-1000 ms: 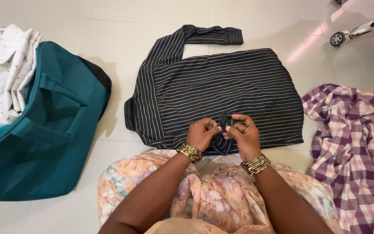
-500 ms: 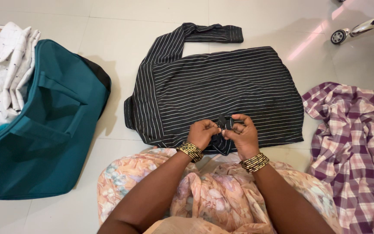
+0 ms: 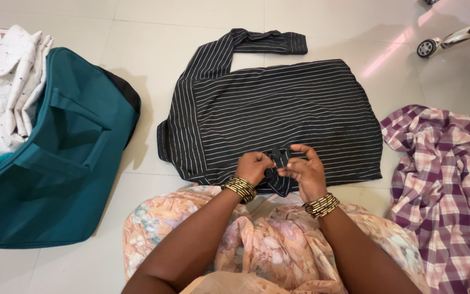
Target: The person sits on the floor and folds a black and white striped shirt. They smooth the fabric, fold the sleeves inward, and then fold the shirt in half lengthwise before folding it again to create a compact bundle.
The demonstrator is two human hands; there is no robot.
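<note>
A black shirt with thin white stripes lies flat on the white tiled floor in front of me, one sleeve bent across its far side. My left hand and my right hand meet at the shirt's near edge. Both pinch a small bunched piece of its black fabric between fingertips. Gold bangles sit on both wrists. My lap, covered in peach floral cloth, is just below the hands.
A teal fabric bag stands open at the left with a white patterned garment hanging over its rim. A purple and white checked cloth lies crumpled at the right. A chair's chrome leg and castor show at the top right.
My fingers have shifted slightly on the bunched fabric and both hands sit a little lower. The shirt, the bag and the checked cloth have stayed in place.
</note>
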